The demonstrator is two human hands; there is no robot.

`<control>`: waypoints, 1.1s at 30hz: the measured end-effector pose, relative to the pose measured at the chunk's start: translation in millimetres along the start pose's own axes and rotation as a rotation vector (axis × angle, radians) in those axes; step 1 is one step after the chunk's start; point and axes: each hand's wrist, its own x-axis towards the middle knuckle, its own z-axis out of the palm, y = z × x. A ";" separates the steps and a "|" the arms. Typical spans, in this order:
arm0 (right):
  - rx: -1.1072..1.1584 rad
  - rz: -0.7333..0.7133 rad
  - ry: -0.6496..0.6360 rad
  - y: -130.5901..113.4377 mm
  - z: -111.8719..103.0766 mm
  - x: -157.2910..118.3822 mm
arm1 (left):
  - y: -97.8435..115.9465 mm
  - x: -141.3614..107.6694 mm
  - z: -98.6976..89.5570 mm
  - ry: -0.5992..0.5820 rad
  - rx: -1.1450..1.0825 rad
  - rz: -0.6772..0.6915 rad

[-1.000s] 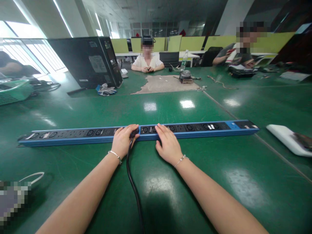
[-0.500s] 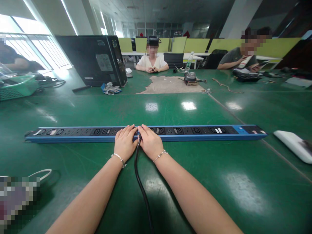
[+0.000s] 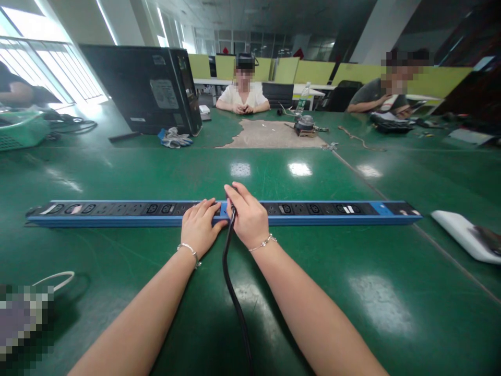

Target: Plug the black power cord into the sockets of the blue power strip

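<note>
A long blue power strip [image 3: 117, 222] with a row of black sockets lies crosswise on the green table. My left hand [image 3: 199, 224] holds it near the middle, fingers over the top and thumb at the front side. Just right of that, my right hand [image 3: 251, 219] is closed around the end of a black power cable [image 3: 228, 279], above the strip. Its fingers hide the plug end, so I cannot tell whether it touches a socket. From the hand the cable runs down toward me. A small blue section of the strip shows between my hands.
A black computer case [image 3: 146, 89] stands at the back left beside gloves [image 3: 175, 138]. A green basket [image 3: 23, 130] is at far left, a white object [image 3: 462, 235] at right. One person [image 3: 243, 96] sits opposite, another [image 3: 370, 94] back right. A bottle [image 3: 302, 98] stands behind.
My right hand has lifted a little and shifted right, away from my left hand, with the cable end in it. My left hand stays on the strip. The view has shifted slightly.
</note>
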 end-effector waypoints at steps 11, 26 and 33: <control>0.007 0.185 0.042 86.1 -51.1 -44.9 | 0.7 0.5 0.2 -0.006 -0.036 -0.029; -0.061 0.150 -0.103 70.2 -36.1 -37.4 | 0.4 0.5 1.0 -0.004 -0.042 -0.042; -0.213 0.160 -0.097 70.8 -33.8 -47.8 | 0.3 0.9 0.7 -0.018 -0.027 -0.045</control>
